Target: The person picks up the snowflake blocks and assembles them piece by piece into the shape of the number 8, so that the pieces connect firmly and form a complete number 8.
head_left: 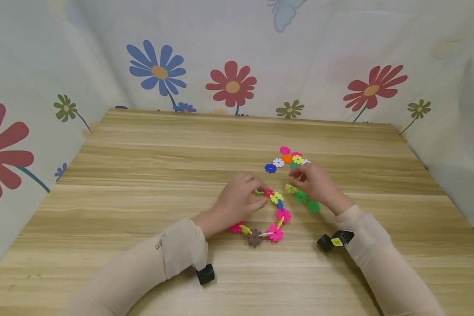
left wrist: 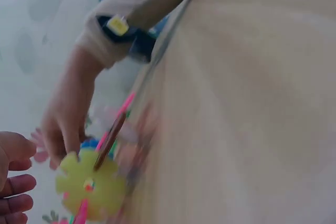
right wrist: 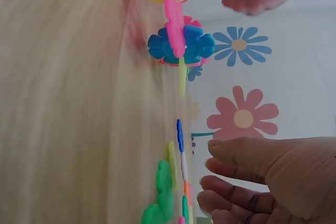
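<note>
A chain of interlocking snowflake discs [head_left: 275, 233], in pink, yellow, blue, white and brown, curves in a loop on the table. My left hand [head_left: 237, 204] hovers over the loop's left side and hides part of it. In the left wrist view the fingers [left wrist: 17, 184] of that hand are loosely bent, with nothing between them. My right hand [head_left: 319, 186] is above loose discs, right of the loop. The right wrist view shows its fingers [right wrist: 231, 190] relaxed and holding nothing. Beneath it lie a yellow disc [head_left: 291, 188] and two green discs [head_left: 301, 196].
Farther back, more loose discs lie close together: a blue one [head_left: 270, 168], a white one [head_left: 278, 163], an orange one [head_left: 286, 159] and pink ones [head_left: 285, 150]. The wooden table [head_left: 162, 149] ends at a flower-printed cloth [head_left: 300, 66] at the back and sides.
</note>
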A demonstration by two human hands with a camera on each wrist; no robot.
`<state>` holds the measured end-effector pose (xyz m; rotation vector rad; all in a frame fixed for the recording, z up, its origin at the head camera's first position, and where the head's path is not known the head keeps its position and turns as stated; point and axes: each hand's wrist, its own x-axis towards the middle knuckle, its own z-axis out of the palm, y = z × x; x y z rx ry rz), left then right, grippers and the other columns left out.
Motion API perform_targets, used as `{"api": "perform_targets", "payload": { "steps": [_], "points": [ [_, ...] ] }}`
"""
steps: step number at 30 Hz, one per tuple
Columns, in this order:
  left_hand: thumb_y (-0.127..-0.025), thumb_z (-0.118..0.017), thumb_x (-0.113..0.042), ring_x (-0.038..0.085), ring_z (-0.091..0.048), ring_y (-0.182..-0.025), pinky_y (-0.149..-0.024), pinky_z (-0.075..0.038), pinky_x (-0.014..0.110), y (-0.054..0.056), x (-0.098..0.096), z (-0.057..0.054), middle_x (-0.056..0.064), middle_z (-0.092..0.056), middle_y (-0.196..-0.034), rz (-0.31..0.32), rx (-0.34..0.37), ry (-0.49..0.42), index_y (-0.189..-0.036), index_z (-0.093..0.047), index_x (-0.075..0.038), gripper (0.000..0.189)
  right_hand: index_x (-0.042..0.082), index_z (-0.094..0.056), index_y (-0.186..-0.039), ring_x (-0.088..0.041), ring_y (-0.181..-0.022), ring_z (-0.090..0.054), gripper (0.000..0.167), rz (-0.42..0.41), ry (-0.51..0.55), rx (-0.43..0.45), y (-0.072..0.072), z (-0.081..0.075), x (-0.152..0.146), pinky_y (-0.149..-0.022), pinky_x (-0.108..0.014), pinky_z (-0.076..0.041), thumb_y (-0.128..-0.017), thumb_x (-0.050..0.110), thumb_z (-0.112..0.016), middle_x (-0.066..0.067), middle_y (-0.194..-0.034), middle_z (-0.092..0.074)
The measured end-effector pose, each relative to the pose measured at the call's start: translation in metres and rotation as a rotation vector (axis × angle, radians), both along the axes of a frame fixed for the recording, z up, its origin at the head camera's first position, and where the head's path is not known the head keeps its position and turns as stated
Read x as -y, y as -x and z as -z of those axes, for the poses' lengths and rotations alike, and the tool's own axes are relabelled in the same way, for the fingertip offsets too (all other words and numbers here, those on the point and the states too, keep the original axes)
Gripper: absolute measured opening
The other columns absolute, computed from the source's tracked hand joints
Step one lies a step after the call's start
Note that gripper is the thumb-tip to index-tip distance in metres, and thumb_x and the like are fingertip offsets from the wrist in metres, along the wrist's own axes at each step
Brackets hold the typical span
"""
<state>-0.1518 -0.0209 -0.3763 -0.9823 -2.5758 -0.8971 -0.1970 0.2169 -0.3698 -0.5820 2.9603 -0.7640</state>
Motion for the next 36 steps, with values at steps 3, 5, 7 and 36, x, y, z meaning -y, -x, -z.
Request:
{"api": "perform_targets", "payload": {
  "steps": [3,5,7,36],
  "points": [
    [-0.083,-0.075,-0.024,0.017,-0.060,-0.088,-0.079,-0.050,0.030,-0.015,-0.004,0.001,0.001,-0.067,-0.090,0.033,0.027,0.023,-0.092,-0.068,-0.010,0.018,-0.002,-0.069,-0.103,-0.023,-0.081,-0.062,0.022,0.008,-0.031,0.023,0.001,0.003,-0.002,-0.076,-0.040,-0.053,-0.088,0.015,-0.069,-0.014,-0.093,-0.069],
    [-0.084,-0.074,-0.027,0.015,-0.060,-0.087,-0.078,-0.049,0.027,-0.024,-0.007,0.002,0.000,-0.067,-0.090,0.055,0.061,0.047,-0.093,-0.067,-0.011,0.020,-0.001,-0.068,-0.103,-0.023,-0.082,-0.062,0.023,0.010,-0.041,0.036,0.000,0.005,-0.004,-0.077,-0.040,-0.054,-0.087,0.016,-0.070,-0.014,-0.093,-0.069],
    [-0.084,-0.073,-0.032,0.013,-0.059,-0.090,-0.083,-0.048,0.027,-0.032,-0.010,0.005,-0.003,-0.066,-0.092,0.068,0.068,0.095,-0.094,-0.066,-0.013,0.023,-0.001,-0.068,-0.103,-0.024,-0.083,-0.063,0.023,0.009,-0.046,0.042,0.000,0.007,-0.005,-0.077,-0.040,-0.054,-0.087,0.016,-0.070,-0.014,-0.094,-0.069],
    [-0.086,-0.071,-0.032,0.013,-0.056,-0.079,-0.073,-0.047,0.029,-0.019,-0.005,0.016,0.000,-0.065,-0.093,-0.024,0.107,0.234,-0.106,-0.064,-0.010,0.030,0.002,-0.057,-0.090,-0.016,-0.069,-0.049,0.017,-0.049,-0.081,0.150,-0.010,-0.005,-0.014,-0.062,-0.027,-0.042,-0.084,0.007,-0.072,-0.006,-0.077,-0.056]
  ]
}}
